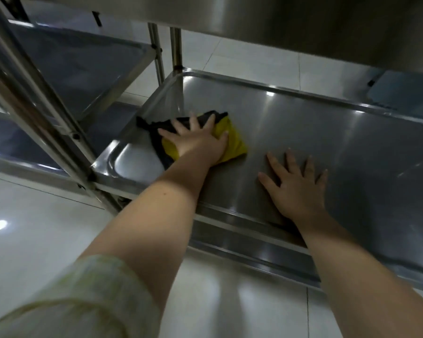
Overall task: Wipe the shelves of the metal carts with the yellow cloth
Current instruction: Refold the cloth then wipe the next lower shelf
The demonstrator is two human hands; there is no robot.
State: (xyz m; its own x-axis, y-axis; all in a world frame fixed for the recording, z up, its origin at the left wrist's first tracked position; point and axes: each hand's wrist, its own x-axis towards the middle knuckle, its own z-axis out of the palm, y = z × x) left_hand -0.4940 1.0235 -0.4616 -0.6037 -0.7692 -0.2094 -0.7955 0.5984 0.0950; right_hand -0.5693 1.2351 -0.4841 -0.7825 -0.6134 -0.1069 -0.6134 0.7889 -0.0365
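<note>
A yellow cloth (pixel 235 140) with a dark edge lies near the left end of a lower steel cart shelf (pixel 327 132). My left hand (pixel 198 142) presses flat on the cloth with fingers spread. My right hand (pixel 296 186) rests flat on the bare shelf surface to the right of the cloth, fingers spread, holding nothing.
The shelf above (pixel 303 23) overhangs close over the hands. A second steel cart (pixel 66 62) stands to the left, its posts (pixel 39 93) near my left arm. Two upright posts (pixel 176 47) rise at the shelf's far left corner. Glossy white floor tiles (pixel 34 228) lie below.
</note>
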